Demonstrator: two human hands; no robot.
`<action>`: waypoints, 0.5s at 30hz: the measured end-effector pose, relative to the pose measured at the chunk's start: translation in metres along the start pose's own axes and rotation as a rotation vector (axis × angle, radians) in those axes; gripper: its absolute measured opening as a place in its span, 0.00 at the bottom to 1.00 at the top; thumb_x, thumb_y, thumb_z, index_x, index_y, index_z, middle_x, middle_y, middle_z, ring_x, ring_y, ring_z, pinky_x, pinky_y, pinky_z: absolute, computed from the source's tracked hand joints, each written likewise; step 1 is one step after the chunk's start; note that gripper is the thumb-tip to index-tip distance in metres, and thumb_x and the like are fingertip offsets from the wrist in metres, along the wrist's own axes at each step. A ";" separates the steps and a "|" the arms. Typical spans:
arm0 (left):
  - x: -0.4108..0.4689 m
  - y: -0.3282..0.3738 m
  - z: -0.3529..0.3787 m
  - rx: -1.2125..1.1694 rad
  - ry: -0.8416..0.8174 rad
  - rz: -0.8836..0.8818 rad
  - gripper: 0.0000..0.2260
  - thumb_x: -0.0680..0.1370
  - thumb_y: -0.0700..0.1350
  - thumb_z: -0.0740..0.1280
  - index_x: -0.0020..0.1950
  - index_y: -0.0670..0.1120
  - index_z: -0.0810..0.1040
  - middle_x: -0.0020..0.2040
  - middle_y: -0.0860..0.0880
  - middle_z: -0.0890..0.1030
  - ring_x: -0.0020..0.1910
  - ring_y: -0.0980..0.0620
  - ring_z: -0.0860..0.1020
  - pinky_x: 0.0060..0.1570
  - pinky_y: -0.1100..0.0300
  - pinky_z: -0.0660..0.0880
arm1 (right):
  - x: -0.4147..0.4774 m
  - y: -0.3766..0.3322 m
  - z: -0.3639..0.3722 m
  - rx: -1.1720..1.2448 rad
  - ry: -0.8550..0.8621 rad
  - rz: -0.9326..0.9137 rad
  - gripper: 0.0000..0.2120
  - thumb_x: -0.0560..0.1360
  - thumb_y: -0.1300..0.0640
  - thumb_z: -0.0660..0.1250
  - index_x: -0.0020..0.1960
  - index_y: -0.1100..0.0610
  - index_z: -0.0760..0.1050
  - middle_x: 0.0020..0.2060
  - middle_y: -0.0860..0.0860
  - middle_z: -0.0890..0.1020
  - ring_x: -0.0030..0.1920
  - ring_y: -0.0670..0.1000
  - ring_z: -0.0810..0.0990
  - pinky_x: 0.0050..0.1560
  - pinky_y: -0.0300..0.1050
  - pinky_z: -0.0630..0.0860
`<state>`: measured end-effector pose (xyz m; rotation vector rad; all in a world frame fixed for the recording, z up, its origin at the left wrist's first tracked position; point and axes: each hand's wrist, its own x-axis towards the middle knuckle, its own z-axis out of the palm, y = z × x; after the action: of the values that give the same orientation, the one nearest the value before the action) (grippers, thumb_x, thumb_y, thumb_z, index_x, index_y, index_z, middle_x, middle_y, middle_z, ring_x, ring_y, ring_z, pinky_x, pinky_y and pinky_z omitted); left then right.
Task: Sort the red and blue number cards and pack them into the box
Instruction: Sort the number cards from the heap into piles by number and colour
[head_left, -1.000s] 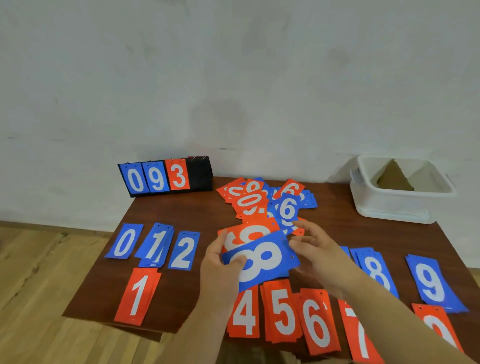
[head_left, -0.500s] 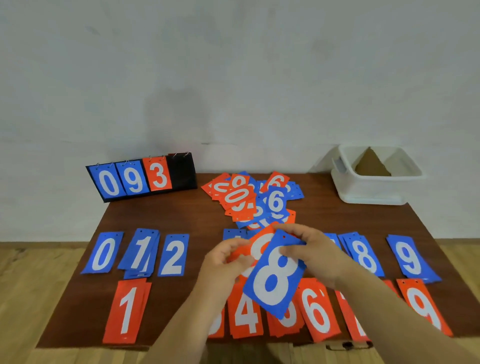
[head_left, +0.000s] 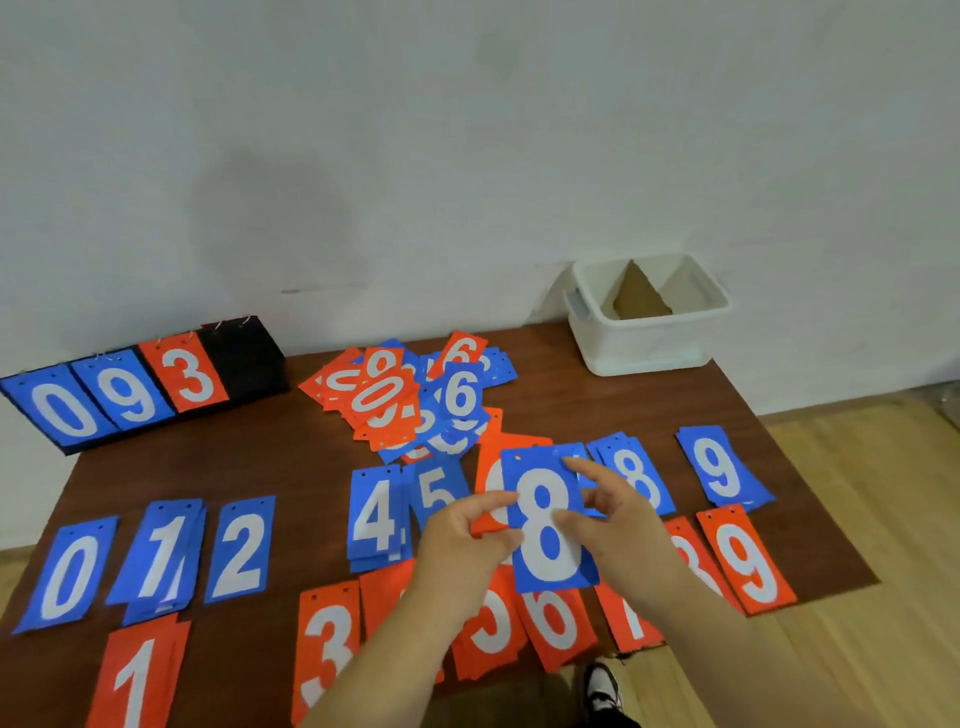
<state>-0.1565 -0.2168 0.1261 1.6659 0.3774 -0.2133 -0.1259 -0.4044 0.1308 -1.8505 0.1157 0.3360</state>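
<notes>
Two hands are meeting over the lower centre of the head view, both closed on cards. The right hand (head_left: 618, 525) is pinching the right edge of a blue 8 card (head_left: 545, 530), which is being held upright above the table (head_left: 291, 467). The left hand (head_left: 467, 540) is gripping a red card (head_left: 493, 467) that is lying partly behind the blue 8 card; its digit is mostly covered and cannot be read.

Sorted blue cards are lying face up in a row across mid-frame: blue 0 (head_left: 67, 571), blue 1 stack (head_left: 161, 556), blue 2 (head_left: 239, 548), blue 4 stack (head_left: 376, 512), blue 5 (head_left: 436, 493), blue 8 stack (head_left: 634, 475) and blue 9 stack (head_left: 722, 470). Red cards are lying in a nearer row: red 1 (head_left: 137, 680), red 3 (head_left: 327, 649), red 6 (head_left: 558, 623), red 7 (head_left: 631, 623) and red 9 (head_left: 748, 561), with others hidden by the forearms.

An unsorted pile (head_left: 410, 400) of mixed red and blue cards is sitting above centre. The white box (head_left: 649, 343) is standing at the table's upper right corner, well apart from the hands, and is holding a brown cardboard piece (head_left: 639, 296). A black scoreboard stand (head_left: 140, 384) at the left edge is showing 0, 9, 3. A shoe (head_left: 602, 686) is showing at the bottom edge.
</notes>
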 end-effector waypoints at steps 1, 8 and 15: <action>0.004 0.001 0.015 0.017 0.003 0.010 0.16 0.75 0.40 0.76 0.53 0.62 0.84 0.56 0.65 0.78 0.48 0.70 0.79 0.49 0.64 0.81 | 0.002 0.008 -0.010 -0.022 0.017 -0.017 0.24 0.75 0.57 0.75 0.62 0.33 0.74 0.47 0.52 0.82 0.41 0.49 0.84 0.39 0.44 0.82; 0.041 0.011 0.090 0.043 0.097 -0.059 0.16 0.82 0.41 0.67 0.64 0.59 0.82 0.53 0.72 0.72 0.52 0.71 0.73 0.66 0.55 0.76 | 0.066 0.053 -0.102 -0.114 0.086 0.027 0.16 0.77 0.58 0.74 0.58 0.41 0.77 0.52 0.41 0.81 0.49 0.45 0.83 0.47 0.45 0.84; 0.059 -0.006 0.127 0.089 0.294 -0.139 0.20 0.81 0.37 0.67 0.63 0.63 0.81 0.68 0.57 0.76 0.43 0.64 0.81 0.40 0.66 0.81 | 0.171 0.118 -0.164 -0.352 0.073 0.098 0.17 0.77 0.57 0.72 0.65 0.48 0.76 0.53 0.48 0.82 0.45 0.46 0.80 0.42 0.39 0.74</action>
<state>-0.0936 -0.3349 0.0827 1.7637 0.7151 -0.0885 0.0363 -0.5801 0.0169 -2.2114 0.2079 0.3751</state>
